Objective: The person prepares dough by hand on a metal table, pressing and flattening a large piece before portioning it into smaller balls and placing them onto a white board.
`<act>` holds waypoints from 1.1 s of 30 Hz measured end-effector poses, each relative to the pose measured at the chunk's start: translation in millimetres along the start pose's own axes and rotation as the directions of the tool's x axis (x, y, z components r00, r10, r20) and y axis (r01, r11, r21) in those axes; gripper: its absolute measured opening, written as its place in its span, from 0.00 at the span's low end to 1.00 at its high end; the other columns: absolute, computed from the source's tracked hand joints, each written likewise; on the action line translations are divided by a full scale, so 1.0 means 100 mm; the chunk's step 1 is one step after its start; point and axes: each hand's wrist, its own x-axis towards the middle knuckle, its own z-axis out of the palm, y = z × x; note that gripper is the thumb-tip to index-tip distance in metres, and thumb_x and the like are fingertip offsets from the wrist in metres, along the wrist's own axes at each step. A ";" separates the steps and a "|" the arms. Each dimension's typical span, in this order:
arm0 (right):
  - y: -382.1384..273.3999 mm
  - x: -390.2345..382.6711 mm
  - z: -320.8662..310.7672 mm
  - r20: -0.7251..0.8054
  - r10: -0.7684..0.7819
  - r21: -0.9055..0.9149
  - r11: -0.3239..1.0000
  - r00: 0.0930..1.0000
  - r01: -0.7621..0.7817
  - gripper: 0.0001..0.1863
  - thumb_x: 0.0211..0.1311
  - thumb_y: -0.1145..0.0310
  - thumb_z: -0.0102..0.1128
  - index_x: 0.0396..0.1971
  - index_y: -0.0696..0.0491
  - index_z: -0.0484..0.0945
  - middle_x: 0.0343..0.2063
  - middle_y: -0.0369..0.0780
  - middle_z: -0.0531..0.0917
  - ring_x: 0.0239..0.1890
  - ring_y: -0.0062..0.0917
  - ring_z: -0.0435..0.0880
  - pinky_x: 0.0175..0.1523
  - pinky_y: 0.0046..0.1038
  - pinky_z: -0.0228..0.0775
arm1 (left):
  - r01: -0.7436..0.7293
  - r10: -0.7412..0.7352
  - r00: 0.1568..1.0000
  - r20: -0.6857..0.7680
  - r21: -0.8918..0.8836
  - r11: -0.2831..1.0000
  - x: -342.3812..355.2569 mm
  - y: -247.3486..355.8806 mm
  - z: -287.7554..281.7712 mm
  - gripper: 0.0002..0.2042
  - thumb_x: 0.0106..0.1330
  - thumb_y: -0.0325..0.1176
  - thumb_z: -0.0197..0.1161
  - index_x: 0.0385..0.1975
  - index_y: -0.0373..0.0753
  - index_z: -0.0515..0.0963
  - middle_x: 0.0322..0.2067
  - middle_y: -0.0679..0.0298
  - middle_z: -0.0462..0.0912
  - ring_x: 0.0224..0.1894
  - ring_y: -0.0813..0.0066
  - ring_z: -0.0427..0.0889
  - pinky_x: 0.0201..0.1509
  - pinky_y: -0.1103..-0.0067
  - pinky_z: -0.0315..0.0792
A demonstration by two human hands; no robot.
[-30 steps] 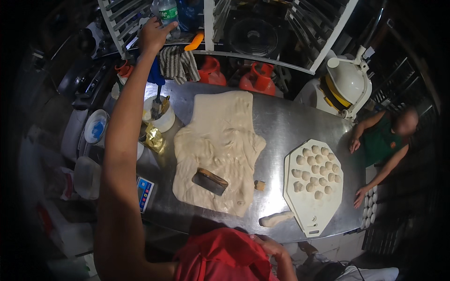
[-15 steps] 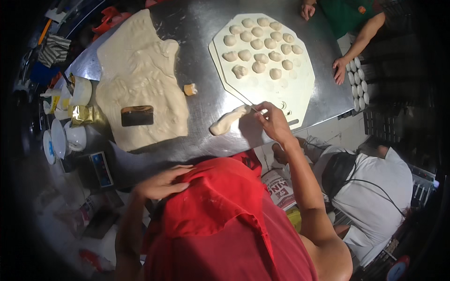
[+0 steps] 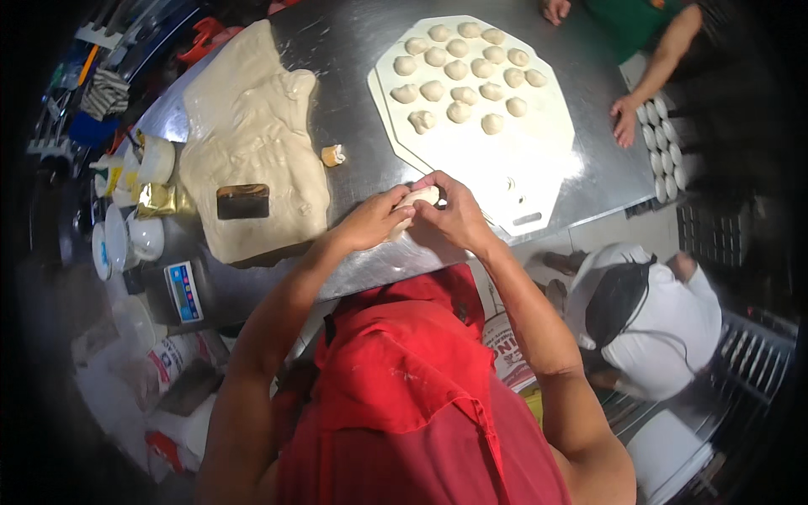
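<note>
A short strip of dough [image 3: 422,196] is pinched between my two hands just above the steel table. My left hand [image 3: 370,220] has its fingers closed round the near end. With thumb and fingers, my right hand [image 3: 455,214] grips the far end. Beyond my hands lies a white octagonal board [image 3: 539,172] bearing several small dough balls [image 3: 459,111] at its far side. A large slab of dough [image 3: 252,143] spreads over the table to the left. On the slab rests a flat dark rectangular piece [image 3: 242,202] with a brown edge.
A small tan object [image 3: 333,156] sits beside the slab. White tubs [image 3: 145,238] and a scale [image 3: 183,290] stand at the left. A co-worker's hand [image 3: 624,119] touches the table's right edge near small white cups [image 3: 661,150]. A person in white [image 3: 656,320] bends down at right.
My left hand has come up from my apron to the table and taken hold of the dough strip. My right hand has shifted slightly left and now grips the strip too.
</note>
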 end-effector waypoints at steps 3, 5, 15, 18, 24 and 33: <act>-0.04 -0.20 0.15 -0.056 -0.123 0.261 0.956 0.991 0.133 0.16 0.67 0.70 0.70 0.52 0.59 0.81 0.31 0.41 0.86 0.32 0.22 0.81 0.43 0.29 0.76 | -0.044 0.042 0.999 -0.015 -0.152 0.987 -0.30 0.11 0.00 0.21 0.84 0.47 0.56 0.59 0.34 0.78 0.46 0.60 0.86 0.45 0.70 0.83 0.51 0.74 0.78; -0.21 -0.33 0.16 -0.133 -0.057 0.296 0.950 0.989 0.095 0.15 0.68 0.69 0.71 0.50 0.59 0.82 0.31 0.42 0.86 0.33 0.22 0.81 0.43 0.30 0.77 | -0.023 0.043 0.996 0.082 -0.240 0.971 -0.45 0.23 0.00 0.20 0.84 0.48 0.55 0.56 0.35 0.79 0.42 0.63 0.86 0.43 0.71 0.83 0.48 0.73 0.78; -0.95 -0.71 0.53 -0.452 -0.013 -0.185 0.979 0.892 -0.080 0.21 0.73 0.54 0.68 0.35 0.60 0.79 0.20 0.43 0.82 0.26 0.23 0.79 0.34 0.33 0.74 | -0.369 0.441 0.858 -0.264 0.282 0.886 -0.76 0.61 0.22 0.12 0.75 0.32 0.56 0.40 0.25 0.76 0.31 0.38 0.85 0.38 0.32 0.84 0.45 0.47 0.78; -0.75 -0.53 0.52 -0.450 0.071 -0.082 0.989 0.890 -0.121 0.18 0.75 0.57 0.65 0.35 0.60 0.79 0.21 0.44 0.82 0.25 0.23 0.78 0.33 0.33 0.74 | -0.256 0.359 0.903 -0.236 0.377 0.890 -0.56 0.55 0.31 0.14 0.76 0.36 0.57 0.40 0.26 0.76 0.35 0.37 0.86 0.41 0.32 0.85 0.47 0.47 0.78; -0.80 -0.44 0.55 -0.039 -0.230 -0.182 0.959 0.972 0.219 0.14 0.76 0.59 0.62 0.41 0.57 0.82 0.29 0.45 0.85 0.30 0.29 0.79 0.44 0.32 0.75 | -0.162 0.140 0.960 -0.244 -0.073 0.984 0.12 -0.58 0.25 0.21 0.75 0.42 0.55 0.53 0.26 0.71 0.49 0.35 0.82 0.56 0.38 0.82 0.62 0.55 0.74; 0.43 0.81 -0.35 -0.387 -0.200 -0.455 0.891 0.900 0.003 0.20 0.64 0.71 0.71 0.55 0.56 0.83 0.47 0.51 0.84 0.45 0.50 0.87 0.51 0.46 0.80 | -0.038 0.037 0.927 -0.374 0.004 0.999 -0.14 -0.37 0.43 0.29 0.77 0.22 0.56 0.77 0.34 0.62 0.63 0.45 0.76 0.52 0.63 0.87 0.67 0.69 0.74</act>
